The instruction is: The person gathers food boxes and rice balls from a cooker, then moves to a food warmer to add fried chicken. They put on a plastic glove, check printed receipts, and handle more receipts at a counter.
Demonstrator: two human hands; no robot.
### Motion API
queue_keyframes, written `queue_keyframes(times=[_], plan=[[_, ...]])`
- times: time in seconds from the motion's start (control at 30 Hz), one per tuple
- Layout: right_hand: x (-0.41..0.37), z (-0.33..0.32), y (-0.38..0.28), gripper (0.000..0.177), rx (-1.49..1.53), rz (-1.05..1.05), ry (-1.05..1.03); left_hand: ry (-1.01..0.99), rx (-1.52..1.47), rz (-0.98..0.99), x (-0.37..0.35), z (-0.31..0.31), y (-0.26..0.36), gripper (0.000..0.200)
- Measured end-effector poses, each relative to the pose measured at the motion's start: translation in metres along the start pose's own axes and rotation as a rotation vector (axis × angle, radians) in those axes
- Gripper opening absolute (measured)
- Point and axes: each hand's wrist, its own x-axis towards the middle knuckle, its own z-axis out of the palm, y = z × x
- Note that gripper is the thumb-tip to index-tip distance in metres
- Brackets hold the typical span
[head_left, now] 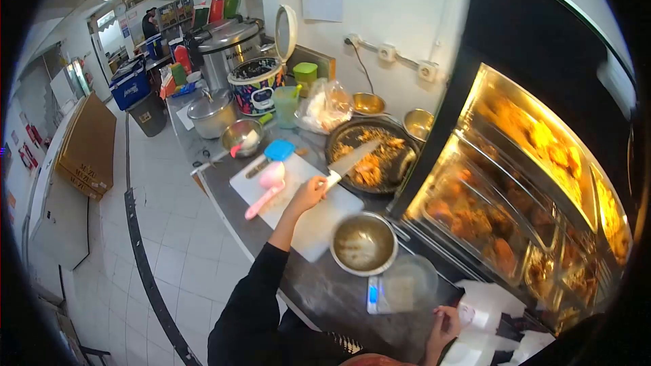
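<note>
My left hand (310,194) is closed around the white handle of a large knife (354,158). Its blade reaches over a dark round pan (336,137) holding chopped brown food. Below that hand lies a white cutting board (319,235) with a pink scoop (266,200) on it. My right hand (444,325) is near the counter's front edge at the lower right, fingers curled, beside white packaging (485,305). Whether it holds anything is hard to make out. Between the hands sit a metal bowl (364,243) and a scale (400,286) with a lit blue display.
A lit glass food cabinet (502,196) stands at the right. Behind the board are a small metal bowl (239,137), a lidded pot (211,114), a patterned rice cooker (256,88) and a plastic bag (327,107). Far back, a person (150,24) is visible.
</note>
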Motion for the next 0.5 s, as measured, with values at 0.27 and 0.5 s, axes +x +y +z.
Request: queue_keyframes(times=[0.27,0.5], plan=[[0.0,0.155,-0.042,0.003,-0.385,-0.22,-0.308,0.391,-0.128,-0.125,0.004,-0.139,-0.058,0.059],[0.018,0.275,-0.068,0.012,-0.183,-0.378,-0.508,0.435,-0.763,-0.307,-0.058,-0.195,-0.121,0.037]])
